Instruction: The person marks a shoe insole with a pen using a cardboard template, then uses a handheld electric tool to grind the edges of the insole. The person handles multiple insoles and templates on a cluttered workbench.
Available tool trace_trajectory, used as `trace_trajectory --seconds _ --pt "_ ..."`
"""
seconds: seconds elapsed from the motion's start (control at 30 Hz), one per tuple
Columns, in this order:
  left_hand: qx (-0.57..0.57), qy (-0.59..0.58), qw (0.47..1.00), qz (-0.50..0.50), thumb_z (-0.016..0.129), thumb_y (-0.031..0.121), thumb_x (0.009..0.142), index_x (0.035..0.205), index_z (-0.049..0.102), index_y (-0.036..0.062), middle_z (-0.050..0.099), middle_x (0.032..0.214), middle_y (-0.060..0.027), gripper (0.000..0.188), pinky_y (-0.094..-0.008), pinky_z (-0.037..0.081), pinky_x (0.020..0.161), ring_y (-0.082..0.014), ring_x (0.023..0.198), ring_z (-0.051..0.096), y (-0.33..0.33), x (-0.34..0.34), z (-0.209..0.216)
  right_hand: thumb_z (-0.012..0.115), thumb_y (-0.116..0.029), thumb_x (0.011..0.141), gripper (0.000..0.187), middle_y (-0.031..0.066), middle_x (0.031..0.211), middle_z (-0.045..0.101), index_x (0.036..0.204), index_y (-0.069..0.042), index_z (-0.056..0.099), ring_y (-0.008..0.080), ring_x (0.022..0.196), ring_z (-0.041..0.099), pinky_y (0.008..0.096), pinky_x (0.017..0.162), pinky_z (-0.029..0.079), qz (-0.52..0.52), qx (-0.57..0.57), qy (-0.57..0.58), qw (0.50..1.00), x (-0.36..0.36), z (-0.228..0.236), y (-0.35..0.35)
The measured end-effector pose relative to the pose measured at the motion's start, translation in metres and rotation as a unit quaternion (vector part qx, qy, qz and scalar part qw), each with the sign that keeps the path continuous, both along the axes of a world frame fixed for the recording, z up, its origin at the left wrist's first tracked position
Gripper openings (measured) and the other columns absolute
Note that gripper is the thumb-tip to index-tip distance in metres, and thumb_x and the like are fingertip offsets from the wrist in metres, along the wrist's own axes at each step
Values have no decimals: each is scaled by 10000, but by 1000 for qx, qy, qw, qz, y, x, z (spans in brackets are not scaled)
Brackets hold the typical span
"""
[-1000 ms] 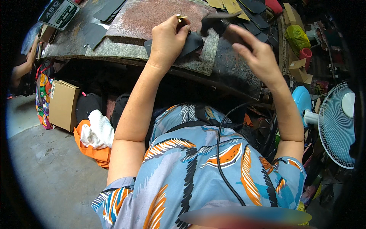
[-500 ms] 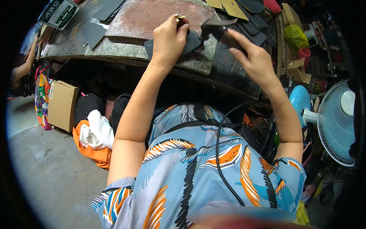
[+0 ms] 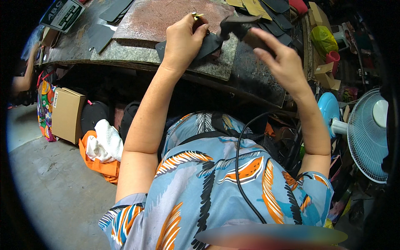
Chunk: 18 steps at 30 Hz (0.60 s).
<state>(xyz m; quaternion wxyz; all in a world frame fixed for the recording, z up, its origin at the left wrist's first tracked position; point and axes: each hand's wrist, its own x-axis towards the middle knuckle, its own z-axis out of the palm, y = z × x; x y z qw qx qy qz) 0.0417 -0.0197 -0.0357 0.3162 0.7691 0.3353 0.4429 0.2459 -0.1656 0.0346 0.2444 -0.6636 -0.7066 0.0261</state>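
My right hand (image 3: 283, 62) is wrapped round the handle of a claw hammer (image 3: 237, 26), its dark head next to my left hand. Motion smears the hammer's handle. The left hand (image 3: 183, 43) is closed, thumb pressed toward the fingers; a small yellow bit (image 3: 198, 16) shows at the fingertips, too small to name. Beneath that hand lies a dark grey flat piece with a rounded end (image 3: 208, 46), partly covered by the wrist. It rests on a speckled grey stone slab (image 3: 129, 53) at the bench's near edge.
A reddish-brown worn board (image 3: 162, 18) lies behind the slab. Dark cut sheets (image 3: 116, 10) are stacked at the left, with yellow pieces (image 3: 254, 9) at the far right. A white fan (image 3: 368, 133) stands on my right. A cardboard box (image 3: 66, 114) and orange bag (image 3: 98, 164) sit lower left.
The hammer's head has shifted slightly up and its handle is more blurred. My right hand has moved a little to the right; the left hand keeps its place almost unchanged.
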Motion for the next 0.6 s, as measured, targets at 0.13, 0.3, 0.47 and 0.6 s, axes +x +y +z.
trace_trajectory --seconds 0.13,0.3,0.47,0.6 --pt "127 49 991 -11 689 122 891 966 647 22 694 834 -156 132 -339 532 664 -282 752 707 -2 5 6 590 -125 981 442 117 1284 640 1412 -67 510 231 1185 608 325 962 488 28 66 196 978 4 41 -8" --pt "202 91 975 10 675 62 842 847 578 2 661 802 -166 114 -427 532 690 -366 810 668 -9 13 9 660 -271 938 483 173 1106 693 1393 -184 525 321 960 704 369 788 555 70 50 100 991 -4 13 1" --pt "72 26 997 15 662 80 905 1019 663 12 722 869 -128 133 -321 560 723 -209 805 725 -3 6 2 614 -343 958 467 158 1063 708 1405 -267 505 342 917 705 394 754 560 2 23 83 996 3 -16 -1" --pt "-91 -67 993 -15 654 87 932 1019 670 14 719 869 -77 114 -268 572 731 -121 796 704 0 4 -3 597 -377 956 480 163 1025 715 1412 -268 493 343 880 709 409 724 564 -18 -22 8 1000 2 -23 -5"
